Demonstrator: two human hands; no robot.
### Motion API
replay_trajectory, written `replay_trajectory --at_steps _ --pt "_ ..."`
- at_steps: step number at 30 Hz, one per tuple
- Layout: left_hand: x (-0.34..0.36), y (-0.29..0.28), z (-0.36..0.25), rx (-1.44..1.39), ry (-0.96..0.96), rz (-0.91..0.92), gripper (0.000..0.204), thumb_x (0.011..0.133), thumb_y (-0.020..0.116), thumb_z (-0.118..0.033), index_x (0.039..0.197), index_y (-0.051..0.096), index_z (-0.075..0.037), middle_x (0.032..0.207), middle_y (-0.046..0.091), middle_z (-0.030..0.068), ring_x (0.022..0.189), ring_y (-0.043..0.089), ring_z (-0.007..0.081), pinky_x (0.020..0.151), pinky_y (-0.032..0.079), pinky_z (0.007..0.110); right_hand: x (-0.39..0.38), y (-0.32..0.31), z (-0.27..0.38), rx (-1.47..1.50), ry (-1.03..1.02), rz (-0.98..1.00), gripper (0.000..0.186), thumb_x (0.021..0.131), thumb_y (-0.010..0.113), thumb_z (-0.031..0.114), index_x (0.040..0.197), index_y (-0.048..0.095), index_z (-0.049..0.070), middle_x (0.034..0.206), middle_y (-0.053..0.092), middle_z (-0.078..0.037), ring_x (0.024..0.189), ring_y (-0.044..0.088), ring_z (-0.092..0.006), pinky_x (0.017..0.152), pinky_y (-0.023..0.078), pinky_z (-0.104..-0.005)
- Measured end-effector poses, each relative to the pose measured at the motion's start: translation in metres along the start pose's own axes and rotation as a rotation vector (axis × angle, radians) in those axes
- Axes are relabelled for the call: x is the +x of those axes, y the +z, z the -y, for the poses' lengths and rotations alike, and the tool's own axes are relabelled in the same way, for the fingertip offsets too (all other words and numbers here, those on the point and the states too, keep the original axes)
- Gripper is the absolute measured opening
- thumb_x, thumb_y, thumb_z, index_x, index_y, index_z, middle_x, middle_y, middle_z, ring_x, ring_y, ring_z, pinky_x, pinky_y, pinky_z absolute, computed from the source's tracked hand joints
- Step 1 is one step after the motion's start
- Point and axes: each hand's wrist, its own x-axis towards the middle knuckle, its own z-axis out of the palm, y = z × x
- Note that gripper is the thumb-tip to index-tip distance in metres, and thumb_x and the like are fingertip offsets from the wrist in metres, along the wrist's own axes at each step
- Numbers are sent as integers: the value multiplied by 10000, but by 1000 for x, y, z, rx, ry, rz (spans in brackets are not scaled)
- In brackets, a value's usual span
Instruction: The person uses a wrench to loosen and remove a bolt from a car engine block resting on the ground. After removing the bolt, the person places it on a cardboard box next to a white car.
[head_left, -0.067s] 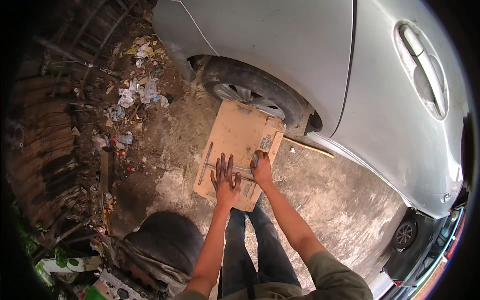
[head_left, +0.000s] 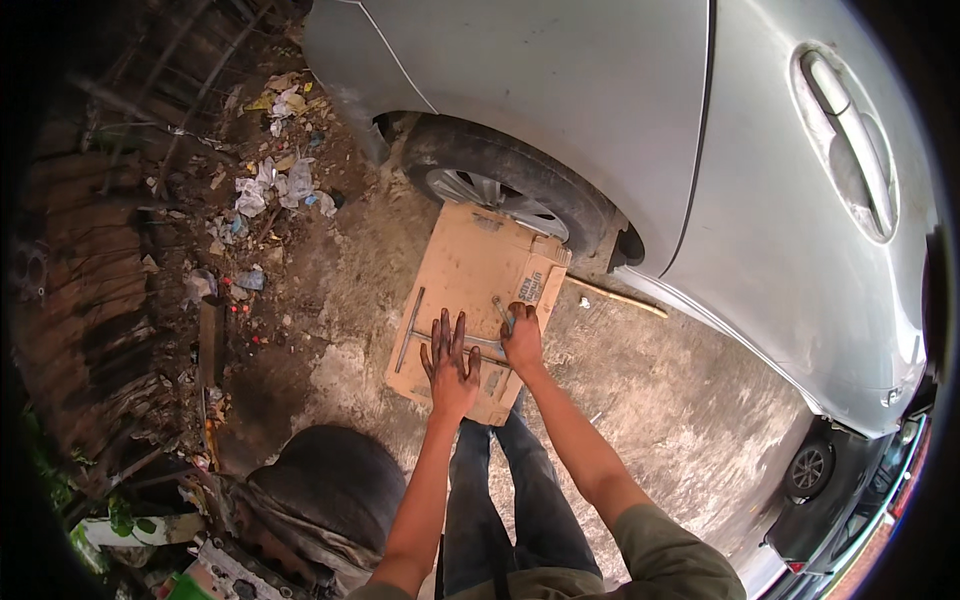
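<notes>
A flat piece of brown cardboard (head_left: 465,260) lies on the ground by the car wheel. On it is a metal T-handle wrench (head_left: 409,330), its crossbar at the left and its shaft running right beneath my hands. My left hand (head_left: 453,368) rests palm down over that shaft, blackened fingers spread. To its right, my right hand (head_left: 523,340) is closed round a small wrench (head_left: 499,304) whose end sticks out past the fingers. Something bluish shows beside the thumb; I cannot make out what it is. Another dark bar lies partly under the right hand.
A silver car (head_left: 590,70) stands ahead, its wheel (head_left: 510,165) touching or close to the cardboard's far edge. A thin stick (head_left: 620,297) lies at the right. Litter (head_left: 285,185) covers the left ground. A dark rounded object (head_left: 325,490) sits lower left; a dark car (head_left: 830,480) stands far right.
</notes>
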Motion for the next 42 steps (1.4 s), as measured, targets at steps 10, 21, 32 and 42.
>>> replay_trajectory --at_steps 10,21,32,42 --pt "0 15 6 -45 -23 -15 609 1040 489 -304 1617 314 -225 1710 178 85 1563 178 322 1226 102 599 13 12 -1 -61 132 66 397 746 713 59 1110 568 -5 1017 649 -235 983 638 -443 858 550 -509" --pt "-4 16 11 -71 -43 -13 604 1051 468 -320 1620 297 -211 1715 150 83 1570 152 321 1234 75 593 6 16 6 -206 154 55 422 760 730 109 1138 556 36 1069 626 -204 1056 606 -413 904 510 -510" --pt "-15 16 17 -73 -82 -1 608 1060 459 -332 1625 275 -206 1716 140 85 1574 136 305 1241 62 574 6 12 5 -207 143 77 541 766 750 104 1228 475 41 1103 610 -221 1065 610 -410 898 492 -524" --pt "-20 14 15 -107 -58 -35 580 1061 456 -310 1610 308 -197 1710 162 92 1569 148 325 1230 80 593 5 6 4 -150 64 2 348 771 715 88 1084 595 -9 1052 623 -230 999 627 -410 894 529 -496"
